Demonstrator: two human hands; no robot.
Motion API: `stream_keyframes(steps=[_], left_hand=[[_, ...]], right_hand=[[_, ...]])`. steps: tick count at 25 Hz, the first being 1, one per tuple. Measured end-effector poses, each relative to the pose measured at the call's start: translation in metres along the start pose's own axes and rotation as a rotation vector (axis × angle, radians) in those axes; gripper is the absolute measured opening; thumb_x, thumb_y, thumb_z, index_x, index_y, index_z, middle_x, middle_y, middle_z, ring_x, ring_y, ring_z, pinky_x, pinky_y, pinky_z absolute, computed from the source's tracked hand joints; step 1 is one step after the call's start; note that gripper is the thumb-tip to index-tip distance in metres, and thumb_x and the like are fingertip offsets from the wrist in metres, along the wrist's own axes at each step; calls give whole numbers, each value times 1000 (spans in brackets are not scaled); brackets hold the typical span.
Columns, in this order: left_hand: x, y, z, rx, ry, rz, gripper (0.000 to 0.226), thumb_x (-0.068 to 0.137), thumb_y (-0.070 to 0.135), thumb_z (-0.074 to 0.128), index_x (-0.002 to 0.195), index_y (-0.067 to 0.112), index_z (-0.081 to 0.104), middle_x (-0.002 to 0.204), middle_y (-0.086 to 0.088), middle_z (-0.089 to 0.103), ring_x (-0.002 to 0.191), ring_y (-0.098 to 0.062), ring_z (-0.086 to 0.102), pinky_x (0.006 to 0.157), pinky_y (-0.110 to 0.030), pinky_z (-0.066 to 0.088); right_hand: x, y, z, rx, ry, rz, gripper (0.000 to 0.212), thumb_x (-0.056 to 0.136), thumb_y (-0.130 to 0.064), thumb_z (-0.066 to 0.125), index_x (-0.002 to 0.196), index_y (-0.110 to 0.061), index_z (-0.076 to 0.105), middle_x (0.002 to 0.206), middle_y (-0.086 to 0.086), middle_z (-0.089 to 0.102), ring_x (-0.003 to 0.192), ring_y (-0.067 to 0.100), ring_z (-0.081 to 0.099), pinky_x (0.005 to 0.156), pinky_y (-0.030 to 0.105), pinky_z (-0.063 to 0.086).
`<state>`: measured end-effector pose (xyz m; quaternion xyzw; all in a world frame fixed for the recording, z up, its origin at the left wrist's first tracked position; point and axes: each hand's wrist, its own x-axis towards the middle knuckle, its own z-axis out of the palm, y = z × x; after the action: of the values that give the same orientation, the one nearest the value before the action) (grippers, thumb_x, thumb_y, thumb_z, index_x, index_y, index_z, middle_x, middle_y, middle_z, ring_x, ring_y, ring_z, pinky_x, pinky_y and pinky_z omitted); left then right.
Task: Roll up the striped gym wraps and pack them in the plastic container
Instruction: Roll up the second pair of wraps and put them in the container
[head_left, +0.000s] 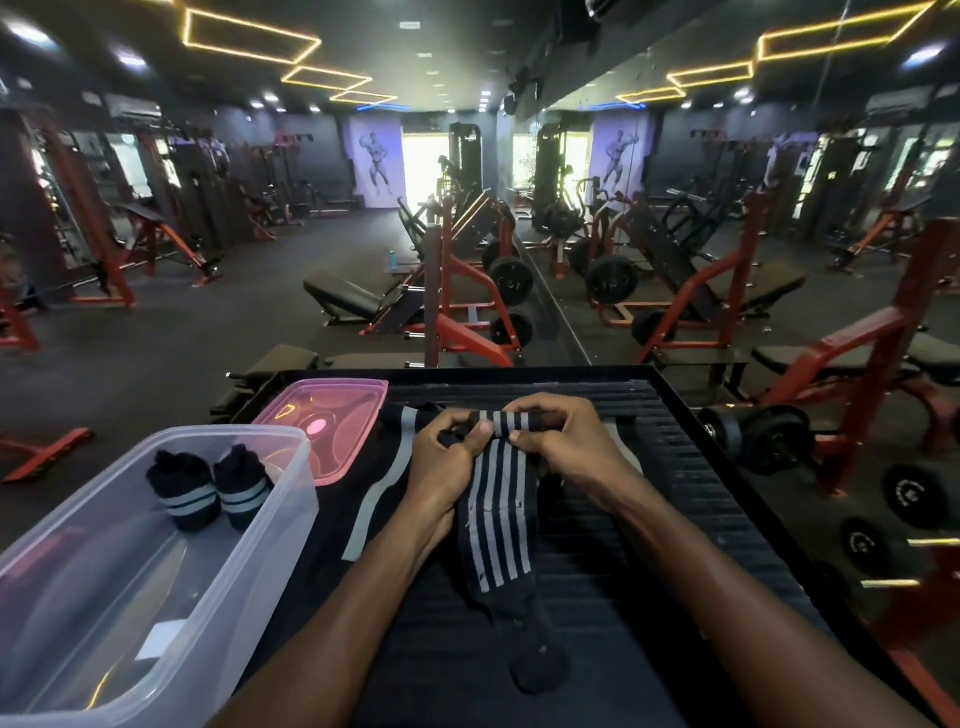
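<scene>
- Head view: both hands work at the far end of a striped wrap (496, 525) lying on a black ribbed mat (691, 499). The left hand (447, 457) pinches one end of the small started roll; the right hand (561, 436) curls round the other end.
- Left of the left hand stands the container (260, 561), with two rolled wraps (208, 491) inside; its pink lid (332, 415) lies just beyond.
- A second, unrolled wrap (387, 483) lies under the left hand.
- Risk, as I judge it: uneven tension between the hands could skew the roll into a cone; a slack pinch would let it spring open.
</scene>
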<state>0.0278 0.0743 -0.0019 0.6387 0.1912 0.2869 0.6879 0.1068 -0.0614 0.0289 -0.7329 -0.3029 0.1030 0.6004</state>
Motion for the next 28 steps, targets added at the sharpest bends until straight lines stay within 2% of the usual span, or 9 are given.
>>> stream_keyframes(steps=[2,4,7,10,12,16,21,25,28], left_hand=[[0,-4,-4,56,5,32,10,87,10,72,84,19,72,88,-1,74,92,-25,71,87,-42,57],[1,-6,-5,85,4,62,11,87,9,72,84,19,72,87,1,73,93,-24,71,87,-41,57],[-2,-1,-4,-8,-47,24,7,87,7,72,92,11,73,94,-9,75,95,-28,71,88,-41,58],[-5,6,0,-245,-147,-125,22,86,15,75,101,0,71,97,-19,76,93,-32,73,88,-43,58],[-5,8,-1,-154,-151,-126,23,86,24,76,96,4,74,94,-16,77,91,-30,75,86,-41,59],[-7,9,0,-45,-97,-4,7,88,17,73,94,13,75,93,-4,78,90,-17,74,80,-27,58],[-15,7,7,63,-119,144,16,88,14,73,104,14,75,100,1,77,97,-10,72,88,-25,57],[-14,9,4,77,-128,191,20,88,5,70,103,18,74,101,3,76,96,-7,71,86,-20,55],[-10,13,-1,52,-164,151,24,86,5,73,104,22,73,104,0,75,100,-13,71,89,-29,57]], right_hand=[[-4,0,7,138,-68,134,9,90,-12,73,97,-11,77,91,8,76,83,25,72,67,36,56],[-7,3,12,207,-92,188,17,96,-22,67,98,-7,75,87,11,75,77,28,70,62,38,54],[-10,6,12,103,-3,68,13,96,-19,65,97,-9,74,87,9,74,81,27,69,60,34,53],[-13,8,6,81,23,-19,9,94,-12,68,100,-13,74,95,8,76,87,28,73,71,41,58],[-14,9,5,74,16,-57,12,92,-8,69,102,-12,74,99,6,77,95,22,73,82,34,59],[-16,7,10,56,29,-66,9,96,-21,66,104,-18,68,99,0,74,92,10,70,79,23,52],[-21,6,7,-29,12,-52,20,104,-35,49,113,-18,54,101,-9,64,90,-1,62,79,23,46],[-25,9,10,-53,-44,-68,19,106,-30,45,116,-15,50,102,-10,60,92,-2,59,79,21,44],[-21,7,9,24,18,-122,10,103,-20,54,107,-14,59,93,-3,67,86,4,65,79,29,50]])
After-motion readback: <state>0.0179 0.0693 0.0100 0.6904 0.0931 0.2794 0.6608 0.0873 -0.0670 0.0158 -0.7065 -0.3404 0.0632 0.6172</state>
